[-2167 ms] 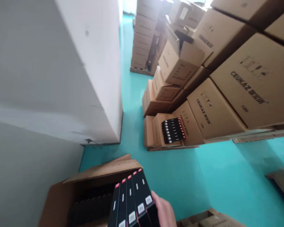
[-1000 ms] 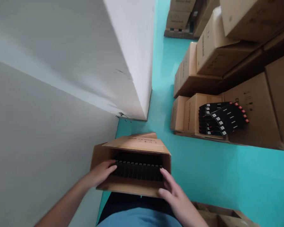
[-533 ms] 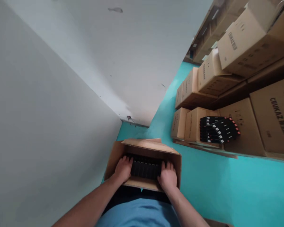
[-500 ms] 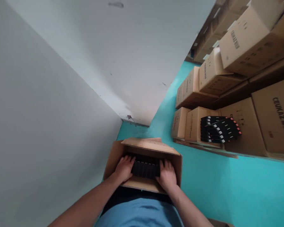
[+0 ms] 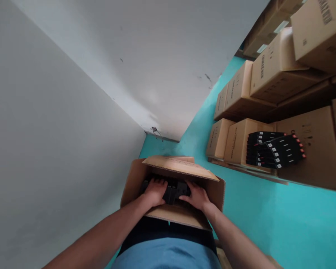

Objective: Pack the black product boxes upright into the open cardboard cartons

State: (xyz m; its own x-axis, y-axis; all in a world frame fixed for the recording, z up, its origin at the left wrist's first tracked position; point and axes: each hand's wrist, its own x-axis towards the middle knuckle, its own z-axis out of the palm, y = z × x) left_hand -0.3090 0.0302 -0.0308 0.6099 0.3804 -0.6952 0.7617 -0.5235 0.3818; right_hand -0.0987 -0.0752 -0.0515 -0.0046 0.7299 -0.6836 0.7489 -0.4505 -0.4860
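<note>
An open cardboard carton (image 5: 182,216) stands against my front, its flaps up, with a row of slim black boxes (image 5: 172,195) inside. My left hand (image 5: 156,192) is in the carton's left half, fingers curled over the black boxes there and thumb towards the middle. At the right end of the row, my right hand (image 5: 196,195) holds a black box between its thumb and fingers. The carton's far flap (image 5: 180,168) leans over the opening and shades the inside. The lower parts of the black boxes are hidden.
Cardboard cartons (image 5: 302,149) stand in rows on a pallet at the right. Stacked black boxes (image 5: 282,149) with red ends lie on them. A pale wall (image 5: 72,142) rises close at the left, meeting another ahead above the turquoise floor (image 5: 249,213).
My hands have moved inside the carton, from the two ends of an even row to gripping nearer its middle. The black boxes have shifted; the one at the right looks turned. The view has swung slightly.
</note>
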